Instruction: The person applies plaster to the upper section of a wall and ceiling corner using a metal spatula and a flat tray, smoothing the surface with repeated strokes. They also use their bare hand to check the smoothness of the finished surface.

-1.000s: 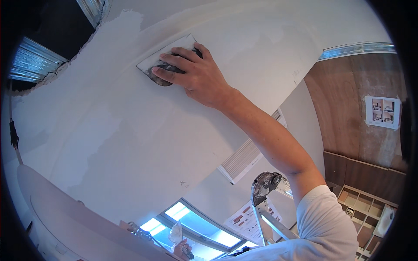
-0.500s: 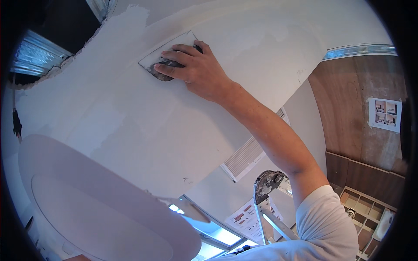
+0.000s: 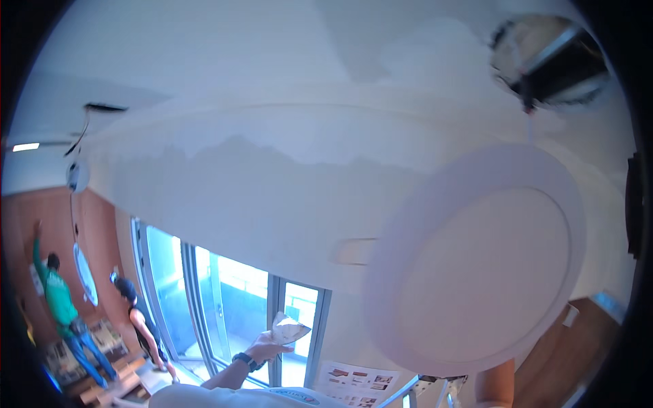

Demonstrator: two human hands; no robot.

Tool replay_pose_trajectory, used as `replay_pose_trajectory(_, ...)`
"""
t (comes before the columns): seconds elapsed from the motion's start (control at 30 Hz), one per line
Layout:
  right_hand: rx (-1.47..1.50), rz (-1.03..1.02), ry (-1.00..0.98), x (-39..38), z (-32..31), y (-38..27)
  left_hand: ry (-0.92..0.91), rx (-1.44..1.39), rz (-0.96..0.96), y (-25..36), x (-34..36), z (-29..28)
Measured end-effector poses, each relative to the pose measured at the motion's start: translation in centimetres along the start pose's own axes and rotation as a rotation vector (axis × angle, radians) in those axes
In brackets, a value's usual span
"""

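Note:
Raised at the lower middle, my left hand [image 3: 264, 348], with a dark watch at its wrist, grips a flat, pale tool smeared with plaster [image 3: 289, 329]; its exact kind is unclear. A large round white ceiling lamp [image 3: 476, 265] hangs by its wire on the right, close in front of me. Below the lamp a bit of my right arm [image 3: 496, 384] shows, while my right hand is out of sight. Above stretches the ceiling [image 3: 272, 149], with a damp grey patch of plaster along its lighter surface.
A ragged round hole [image 3: 547, 61] opens in the ceiling at upper right. Ladder parts [image 3: 435, 391] stand below the lamp. At left, a person in green [image 3: 61, 299] and a person in dark clothes [image 3: 139, 319] are near glass doors [image 3: 231, 299]. Another lamp [image 3: 85, 275] dangles there.
My view has swung round, so the lamp is now on the right and the glass doors show. My right hand with its trowel has left view; my left hand has come in.

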State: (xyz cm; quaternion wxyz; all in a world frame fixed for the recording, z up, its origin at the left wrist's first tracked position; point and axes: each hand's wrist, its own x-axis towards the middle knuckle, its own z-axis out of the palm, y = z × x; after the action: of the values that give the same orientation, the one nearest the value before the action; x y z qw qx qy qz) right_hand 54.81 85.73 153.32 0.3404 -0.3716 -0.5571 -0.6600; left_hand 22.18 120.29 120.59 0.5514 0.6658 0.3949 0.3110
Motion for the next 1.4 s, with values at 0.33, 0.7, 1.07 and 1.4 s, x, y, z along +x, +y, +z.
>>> replay_pose_trajectory(0.33,1.015,-0.044,-0.382,-7.8,3.0,-13.4,-0.015,0.438,-0.026,0.7,-3.5,-3.0)
replay_pose_trajectory(0.7,1.075,0.264,-0.723,-18.9,6.5,-18.1,-0.005,0.475,0.082,-9.5,1.0,-4.2)
replay_pose_trajectory(1.07,1.342,0.301,-0.605,-10.0,5.0,-16.5,-0.153,0.747,0.053,-0.5,-0.7,-4.1)
replay_pose_trajectory(1.4,1.1,0.166,-0.587,-9.5,5.6,-16.3,-0.166,0.912,0.214,2.9,-2.6,-5.4)
